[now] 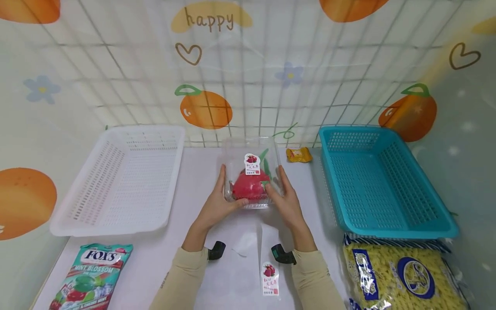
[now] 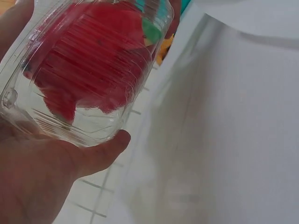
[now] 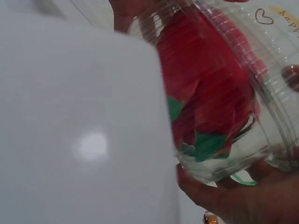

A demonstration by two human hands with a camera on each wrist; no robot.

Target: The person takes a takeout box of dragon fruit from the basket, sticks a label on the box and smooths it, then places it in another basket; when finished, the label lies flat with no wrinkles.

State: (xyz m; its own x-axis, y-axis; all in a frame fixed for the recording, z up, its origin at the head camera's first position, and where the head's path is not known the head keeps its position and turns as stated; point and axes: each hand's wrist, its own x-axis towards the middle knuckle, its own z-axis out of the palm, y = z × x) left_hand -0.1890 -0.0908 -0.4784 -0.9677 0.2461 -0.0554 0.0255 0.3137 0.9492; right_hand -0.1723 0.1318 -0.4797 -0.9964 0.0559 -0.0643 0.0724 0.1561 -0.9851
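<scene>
In the head view, a clear plastic clamshell box (image 1: 236,148) is held up at the middle by both hands. Inside it lies a red dragon fruit (image 1: 248,187) with green tips, and a white label sticker (image 1: 252,164) with a fruit picture sits on the lid. My left hand (image 1: 217,206) grips the box's left side, its thumb along the near edge. On the other side, my right hand (image 1: 288,204) grips with its thumb over the top. The left wrist view shows the left thumb (image 2: 105,151) at the box's bottom corner. Right fingers (image 3: 205,191) curl under the box in the right wrist view.
A strip of labels (image 1: 269,277) lies between the forearms. A white basket (image 1: 149,185) stands left, a teal basket (image 1: 372,172) right. A yellow-wrapped candy (image 1: 299,155) lies behind the right hand. Nearer are a FOX'S candy bag (image 1: 93,275) and a pasta bag (image 1: 399,275).
</scene>
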